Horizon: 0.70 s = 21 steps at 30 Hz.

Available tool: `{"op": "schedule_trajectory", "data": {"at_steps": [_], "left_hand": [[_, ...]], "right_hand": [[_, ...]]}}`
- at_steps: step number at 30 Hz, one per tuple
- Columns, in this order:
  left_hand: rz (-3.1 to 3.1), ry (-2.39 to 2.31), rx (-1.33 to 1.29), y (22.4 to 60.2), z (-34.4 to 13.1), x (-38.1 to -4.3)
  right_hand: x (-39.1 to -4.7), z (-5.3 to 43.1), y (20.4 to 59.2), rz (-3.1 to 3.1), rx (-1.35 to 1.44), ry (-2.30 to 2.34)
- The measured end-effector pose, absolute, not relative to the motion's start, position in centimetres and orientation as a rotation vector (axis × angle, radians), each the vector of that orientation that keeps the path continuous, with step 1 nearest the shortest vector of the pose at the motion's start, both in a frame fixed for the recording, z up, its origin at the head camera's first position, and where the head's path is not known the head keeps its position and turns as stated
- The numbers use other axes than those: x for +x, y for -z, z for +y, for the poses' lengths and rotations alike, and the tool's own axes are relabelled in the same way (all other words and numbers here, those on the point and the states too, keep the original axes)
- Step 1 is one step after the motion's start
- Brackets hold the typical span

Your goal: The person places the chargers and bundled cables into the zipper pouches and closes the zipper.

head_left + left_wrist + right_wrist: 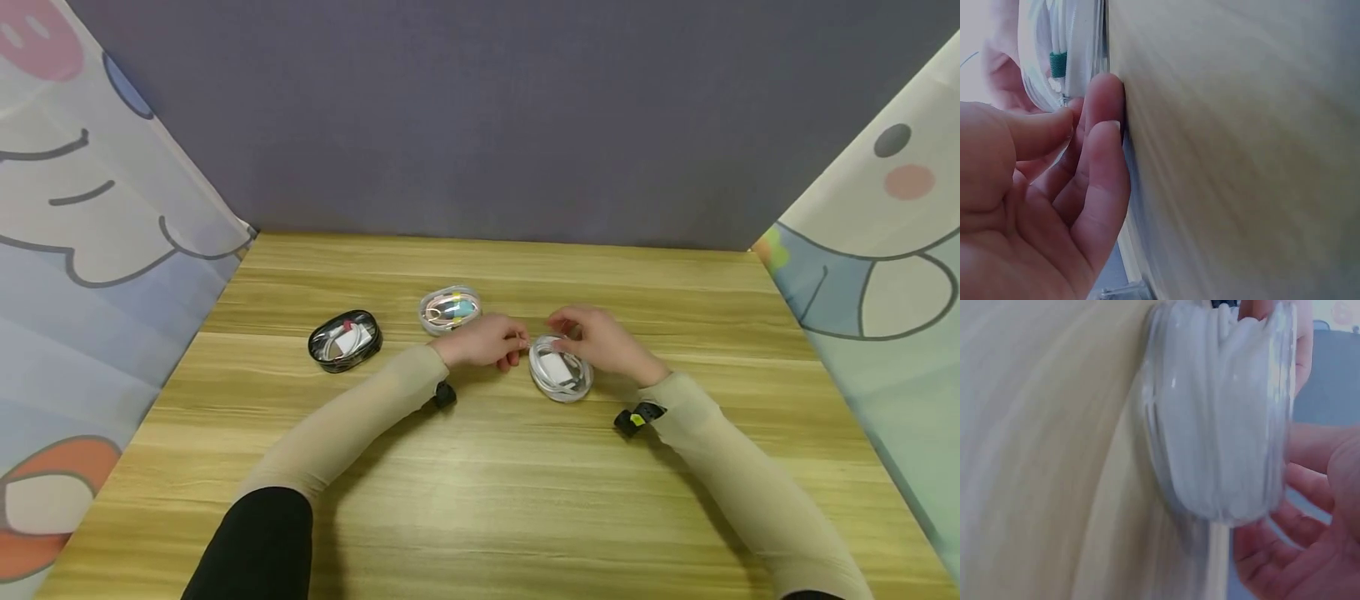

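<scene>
A clear oval zip case (542, 383) lies on the wooden table, filled with a coiled white cable (1210, 425) and a white charger block (556, 367). My left hand (491, 340) is at the case's left end. Its thumb and index finger pinch a small zipper pull (1065, 102) there, mostly hidden by the fingertips. A green band (1058, 64) shows around the cable inside. At the case's far edge, my right hand (600, 337) is loosely bent, its thumb (1310, 447) right at the clear top and its other fingers beyond the edge.
Behind my left hand stands another clear oval case (450, 310) with colourful contents. A black-rimmed clear case (345, 341) holding a white cable and block lies further left. A grey panel (495, 125) rises at the table's back, with printed cloths (870, 242) on both sides.
</scene>
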<state>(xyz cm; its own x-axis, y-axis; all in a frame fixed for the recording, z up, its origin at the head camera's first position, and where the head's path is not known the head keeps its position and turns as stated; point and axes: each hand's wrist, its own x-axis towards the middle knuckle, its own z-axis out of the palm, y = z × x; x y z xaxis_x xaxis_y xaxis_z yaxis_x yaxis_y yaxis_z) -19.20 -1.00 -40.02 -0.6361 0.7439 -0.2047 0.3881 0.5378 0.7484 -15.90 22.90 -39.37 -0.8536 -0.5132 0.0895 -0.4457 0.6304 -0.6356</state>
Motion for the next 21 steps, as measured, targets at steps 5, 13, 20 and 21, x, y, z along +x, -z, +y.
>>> {"op": "schedule_trajectory", "data": {"at_steps": [5, 13, 20, 21], "left_hand": [[2.305, -0.897, 0.955, 39.9, -0.7, -19.1], [2.35, -0.83, 1.051, 39.6, -0.9, -18.9], [2.333, -0.81, 1.116, 39.3, -1.2, -18.7], [2.329, -0.811, 1.123, 39.3, -1.2, -18.7]], "right_hand": [[-16.4, 22.8, 40.4, 2.659, -0.641, 1.125], [-16.4, 22.5, 40.7, 2.712, -0.516, 1.187], [-16.7, 22.9, 40.9, 2.826, -0.412, 1.154], [-16.8, 23.0, 40.9, 2.836, -0.393, 1.148]]}}
